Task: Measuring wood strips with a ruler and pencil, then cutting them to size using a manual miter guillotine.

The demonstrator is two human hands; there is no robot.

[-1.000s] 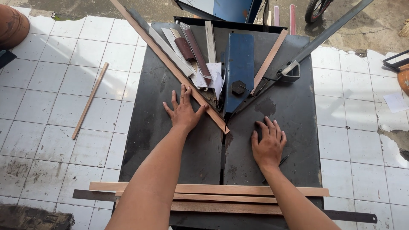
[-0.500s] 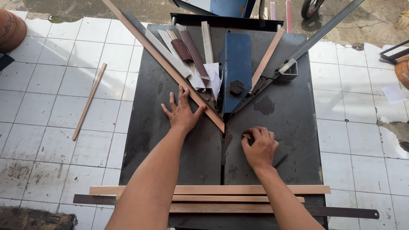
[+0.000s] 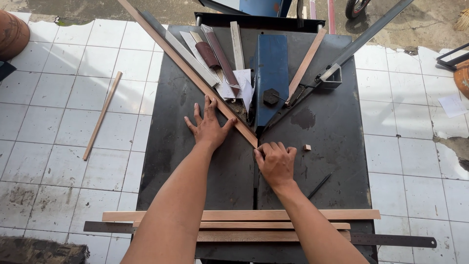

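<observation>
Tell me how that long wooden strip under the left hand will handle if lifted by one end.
The wooden strip is long and thin, so it would probably sag and whip slightly. It looks light for its length. Its flat faces make rolling unlikely; the left hand presses it flat on the black table.

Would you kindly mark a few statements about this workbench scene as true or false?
1. The left hand lies flat beside the long diagonal wooden strip. True.
2. The right hand is spread wide open. False: it is curled at the strip's near end.
3. A small wooden block lies on the black metal table. True.
4. The thin wooden stick on the white tiled floor lies on the table. False: it lies on the tiles.
</observation>
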